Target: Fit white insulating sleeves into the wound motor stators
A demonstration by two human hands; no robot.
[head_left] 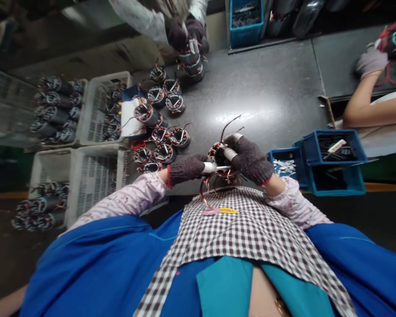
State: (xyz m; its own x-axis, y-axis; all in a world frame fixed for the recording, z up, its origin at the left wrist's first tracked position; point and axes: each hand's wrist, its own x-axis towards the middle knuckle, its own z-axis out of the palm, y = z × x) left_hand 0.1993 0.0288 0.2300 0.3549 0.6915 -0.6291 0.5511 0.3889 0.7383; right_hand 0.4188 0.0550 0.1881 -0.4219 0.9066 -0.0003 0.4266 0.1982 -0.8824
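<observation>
Close to my apron lies a motor stator [213, 152] with copper windings at its rim and loose copper leads trailing toward me and away. My left hand [188, 170], in a dark knit glove with a white-wrapped thumb, is closed on its left side. A thin white strip [223, 167] extends from that thumb's tip across the stator's opening. On the right, my right hand [251, 159], gloved alike with white-wrapped fingertips, curls over the stator's rim. The hands hide much of the stator's body.
Several wound stators [164, 152] stand left on the dark worktable [260, 88]. Farther left are plastic crates [99, 165] with more stators. Blue bins [338, 180] with small parts sit right. Across the table, a co-worker's gloved hands [188, 33] hold stacked stators; another person's arm [363, 99] is right.
</observation>
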